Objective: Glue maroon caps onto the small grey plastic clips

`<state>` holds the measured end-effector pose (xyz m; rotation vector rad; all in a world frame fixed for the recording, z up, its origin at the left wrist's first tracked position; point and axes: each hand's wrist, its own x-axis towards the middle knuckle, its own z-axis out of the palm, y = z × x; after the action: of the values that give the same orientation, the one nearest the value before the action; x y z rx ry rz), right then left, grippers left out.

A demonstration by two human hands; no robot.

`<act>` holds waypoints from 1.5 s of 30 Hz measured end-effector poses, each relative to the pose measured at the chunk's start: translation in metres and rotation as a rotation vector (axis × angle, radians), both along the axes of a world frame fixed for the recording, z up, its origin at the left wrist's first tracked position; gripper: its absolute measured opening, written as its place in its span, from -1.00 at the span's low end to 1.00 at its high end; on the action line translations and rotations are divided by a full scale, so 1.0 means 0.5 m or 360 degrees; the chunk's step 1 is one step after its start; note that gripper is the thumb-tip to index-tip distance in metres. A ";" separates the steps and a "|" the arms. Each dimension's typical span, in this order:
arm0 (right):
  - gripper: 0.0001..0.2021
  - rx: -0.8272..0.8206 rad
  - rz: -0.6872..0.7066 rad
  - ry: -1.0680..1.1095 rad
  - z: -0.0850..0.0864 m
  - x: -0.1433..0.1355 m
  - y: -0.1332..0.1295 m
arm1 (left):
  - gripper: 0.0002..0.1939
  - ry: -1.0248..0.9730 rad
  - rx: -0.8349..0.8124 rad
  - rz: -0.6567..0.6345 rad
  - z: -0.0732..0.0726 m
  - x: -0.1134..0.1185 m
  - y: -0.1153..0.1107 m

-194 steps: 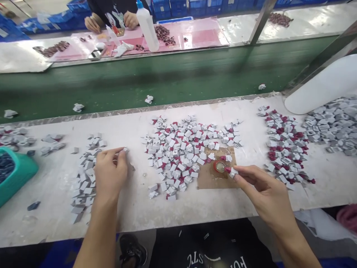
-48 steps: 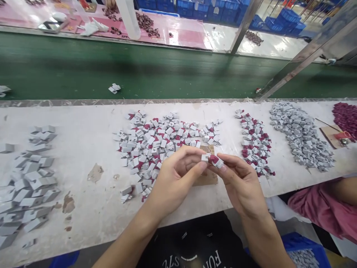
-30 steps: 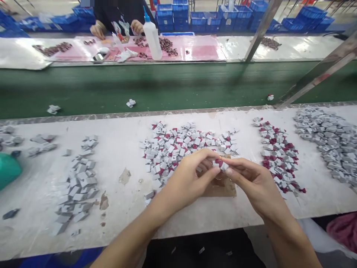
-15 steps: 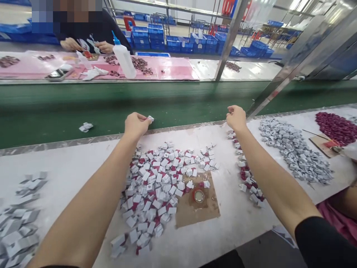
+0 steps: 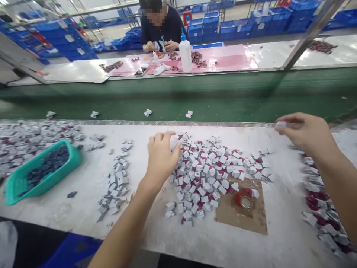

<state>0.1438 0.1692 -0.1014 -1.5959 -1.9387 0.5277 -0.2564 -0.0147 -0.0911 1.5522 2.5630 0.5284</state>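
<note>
My left hand [image 5: 161, 158] is at the left edge of a pile of small white-and-magenta plastic parts [image 5: 203, 175]. Its thumb and fingers close around a small whitish part [image 5: 174, 143]. My right hand [image 5: 311, 136] hovers by the far table edge, pinching a small white plastic part [image 5: 281, 125] between thumb and fingertips. Below its wrist runs a row of similar white-and-magenta parts [image 5: 320, 204], partly hidden by my forearm. On the green belt [image 5: 223, 100] lie several such pieces, spaced apart, the closest being a white-and-magenta piece [image 5: 189, 114].
A brown cardboard square [image 5: 256, 219] carries a small round red-rimmed container [image 5: 246, 202]. To the left are grey-white parts [image 5: 119, 178] and a green tray [image 5: 75, 160] of dark pieces. Across the belt, a person [image 5: 164, 28] works behind a white bottle [image 5: 185, 56].
The view has swung left. My left hand has left the belt edge for the pile; a white-and-magenta piece lies on the belt. My right hand now shows a white part in its pinch.
</note>
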 end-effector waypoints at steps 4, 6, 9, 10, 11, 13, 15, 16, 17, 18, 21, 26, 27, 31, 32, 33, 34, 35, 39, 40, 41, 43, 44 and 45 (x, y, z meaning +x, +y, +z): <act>-0.57 -0.0295 0.0144 0.0102 -0.040 0.021 -0.225 | -0.53 0.0233 -0.0090 0.0362 0.000 -0.073 -0.156; -0.50 -0.0309 0.0159 0.0214 -0.060 0.030 -0.321 | -0.51 0.0370 -0.0183 0.0523 -0.004 -0.117 -0.191; -0.47 -0.0283 0.0099 0.0337 -0.085 0.044 -0.409 | -0.58 0.0441 -0.0266 0.0590 -0.011 -0.161 -0.208; -0.47 -0.0279 0.0079 0.0362 -0.092 0.049 -0.425 | -0.62 0.0439 -0.0268 0.0587 -0.013 -0.168 -0.209; -0.47 -0.0272 0.0059 0.0383 -0.100 0.054 -0.436 | -0.64 0.0438 -0.0269 0.0581 -0.015 -0.172 -0.209; -0.48 -0.0262 0.0033 0.0414 -0.114 0.066 -0.453 | -0.68 0.0431 -0.0259 0.0570 -0.019 -0.172 -0.209; -0.50 -0.0229 0.0018 0.0406 -0.127 0.078 -0.469 | -0.74 0.0402 -0.0231 0.0554 -0.020 -0.165 -0.210; -0.52 -0.0208 0.0001 0.0373 -0.131 0.083 -0.478 | -0.78 0.0376 -0.0212 0.0538 -0.019 -0.160 -0.211; -0.56 -0.0187 -0.0025 0.0321 -0.133 0.086 -0.488 | -0.81 0.0339 -0.0192 0.0513 -0.018 -0.155 -0.211; -0.59 -0.0157 -0.0061 0.0261 -0.132 0.086 -0.497 | -0.82 0.0292 -0.0171 0.0484 -0.016 -0.149 -0.211; -0.68 -0.0059 -0.0159 0.0135 -0.112 0.072 -0.520 | -0.80 0.0121 -0.0112 0.0408 -0.012 -0.126 -0.211; -0.73 -0.0111 -0.0281 0.0347 -0.059 0.020 -0.532 | -0.51 -0.0901 0.0061 0.0290 -0.007 -0.054 -0.228; -0.74 -0.0158 -0.0310 0.0464 -0.051 0.011 -0.534 | -0.45 -0.1219 0.0094 0.0293 -0.006 -0.035 -0.232; -0.76 -0.0327 -0.0325 0.0850 -0.035 -0.027 -0.542 | -0.26 -0.1998 0.0118 0.0395 -0.005 0.030 -0.237; -0.76 -0.0361 -0.0307 0.0890 -0.034 -0.036 -0.544 | -0.23 -0.2032 0.0112 0.0391 -0.006 0.041 -0.237; -0.76 -0.0391 -0.0285 0.0917 -0.033 -0.045 -0.546 | -0.24 -0.2006 0.0113 0.0363 -0.009 0.049 -0.237; -0.76 -0.0418 -0.0262 0.0939 -0.032 -0.053 -0.547 | -0.29 -0.1933 0.0127 0.0313 -0.013 0.056 -0.238; -0.76 -0.0437 -0.0243 0.0957 -0.032 -0.061 -0.549 | -0.37 -0.1827 0.0154 0.0249 -0.017 0.060 -0.240; -0.81 -0.0445 -0.0201 0.1011 -0.031 -0.082 -0.554 | -0.57 -0.1409 0.0255 0.0035 -0.037 0.071 -0.251; -0.83 -0.0441 -0.0196 0.1018 -0.032 -0.085 -0.555 | -0.59 -0.1391 0.0269 0.0030 -0.041 0.073 -0.252; -0.84 -0.0441 -0.0189 0.1023 -0.033 -0.086 -0.556 | -0.59 -0.1424 0.0283 0.0042 -0.045 0.076 -0.253; -0.86 -0.0445 -0.0172 0.1034 -0.035 -0.088 -0.558 | -0.59 -0.1597 0.0305 0.0085 -0.050 0.083 -0.249; -0.87 -0.0446 -0.0159 0.1041 -0.036 -0.089 -0.559 | -0.60 -0.1692 0.0320 0.0109 -0.050 0.086 -0.246; -0.88 -0.0449 -0.0143 0.1048 -0.037 -0.090 -0.559 | -0.61 -0.1761 0.0350 0.0131 -0.050 0.088 -0.242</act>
<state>0.0990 -0.1103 -0.1199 -1.4137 -1.3328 1.1601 -0.2126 -0.1357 -0.1161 0.7799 1.7178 1.2592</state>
